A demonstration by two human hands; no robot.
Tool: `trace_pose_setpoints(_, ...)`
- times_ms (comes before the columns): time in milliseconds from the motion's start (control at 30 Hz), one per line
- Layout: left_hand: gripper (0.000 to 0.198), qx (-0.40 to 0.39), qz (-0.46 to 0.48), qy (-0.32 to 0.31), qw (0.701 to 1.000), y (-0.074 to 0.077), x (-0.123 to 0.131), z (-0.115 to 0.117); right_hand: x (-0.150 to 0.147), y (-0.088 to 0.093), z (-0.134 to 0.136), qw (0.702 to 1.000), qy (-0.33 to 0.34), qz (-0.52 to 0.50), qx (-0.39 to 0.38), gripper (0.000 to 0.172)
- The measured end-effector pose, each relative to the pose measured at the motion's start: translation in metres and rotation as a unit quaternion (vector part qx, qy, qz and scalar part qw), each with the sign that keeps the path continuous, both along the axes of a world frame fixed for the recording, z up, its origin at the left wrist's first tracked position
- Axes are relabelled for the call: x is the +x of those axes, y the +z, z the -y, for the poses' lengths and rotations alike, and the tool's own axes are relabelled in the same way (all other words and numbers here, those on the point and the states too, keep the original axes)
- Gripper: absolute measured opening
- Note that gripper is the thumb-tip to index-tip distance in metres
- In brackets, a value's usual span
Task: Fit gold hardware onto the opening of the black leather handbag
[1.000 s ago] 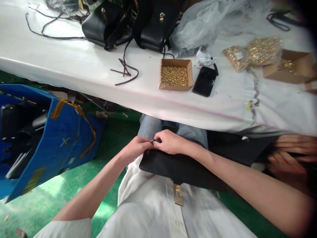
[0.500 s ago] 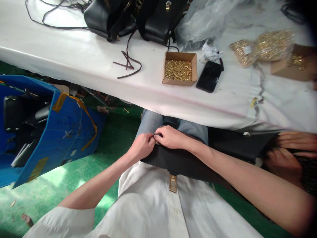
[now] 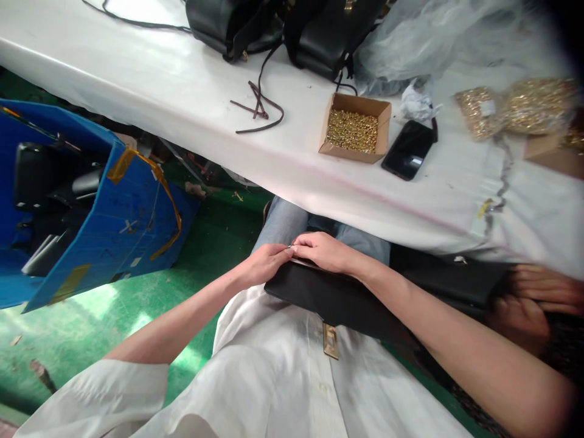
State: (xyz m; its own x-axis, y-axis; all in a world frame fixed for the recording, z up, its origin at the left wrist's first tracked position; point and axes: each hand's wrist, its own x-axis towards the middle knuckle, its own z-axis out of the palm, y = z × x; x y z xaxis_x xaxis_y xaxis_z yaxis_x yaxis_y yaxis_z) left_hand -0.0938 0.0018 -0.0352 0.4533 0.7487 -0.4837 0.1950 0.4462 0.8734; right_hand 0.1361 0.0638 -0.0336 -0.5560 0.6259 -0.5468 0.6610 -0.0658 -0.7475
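A black leather bag (image 3: 337,298) with a gold clasp (image 3: 330,340) lies across my lap, below the table edge. My left hand (image 3: 263,263) and my right hand (image 3: 323,250) meet at the bag's upper left corner, fingertips pinched together on a small piece there that is too small to make out. Both hands are closed on that corner. My knees in blue jeans (image 3: 287,220) show just beyond them.
The white table (image 3: 173,103) holds a cardboard box of gold rivets (image 3: 354,128), a black phone (image 3: 407,150), dark cords (image 3: 258,111), black bags (image 3: 292,27), plastic bags of gold parts (image 3: 520,106). A blue crate (image 3: 86,207) stands left on the green floor. Another person's hands (image 3: 533,304) work at right.
My hands stay together at the bag's corner; their fingers have stretched out a little. The view has shifted, so the table and box sit further right.
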Motion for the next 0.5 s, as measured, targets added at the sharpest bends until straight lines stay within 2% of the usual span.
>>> trace_pose_setpoints(133, 0.050, -0.028, 0.023, 0.018, 0.999, -0.011, 0.000, 0.003, 0.000, 0.002, -0.001, 1.000, 0.009, 0.000, -0.003, 0.036)
trace_pose_setpoints(233, 0.052, -0.053, 0.032, 0.034, 0.997, -0.019, 0.000, 0.006, 0.004, 0.007, -0.002, 0.999, -0.009, -0.015, -0.032, 0.048)
trace_pose_setpoints(300, 0.051, -0.063, 0.036, 0.045, 0.996, -0.022, 0.000, 0.007, 0.008, 0.012, -0.002, 0.993, -0.049, -0.047, -0.097, 0.053)
trace_pose_setpoints(400, 0.049, -0.082, 0.050, 0.054, 0.994, -0.023, 0.000, 0.009, 0.015, 0.022, -0.005, 0.967, -0.090, -0.082, -0.224, 0.055)
trace_pose_setpoints(433, 0.049, -0.087, 0.052, 0.057, 0.993, -0.023, 0.000, 0.009, 0.017, 0.025, -0.005, 0.961, -0.093, -0.080, -0.248, 0.057)
trace_pose_setpoints(500, 0.049, -0.091, 0.051, 0.065, 0.992, -0.023, -0.001, 0.009, 0.019, 0.029, -0.005, 0.963, -0.098, -0.060, -0.246, 0.060)
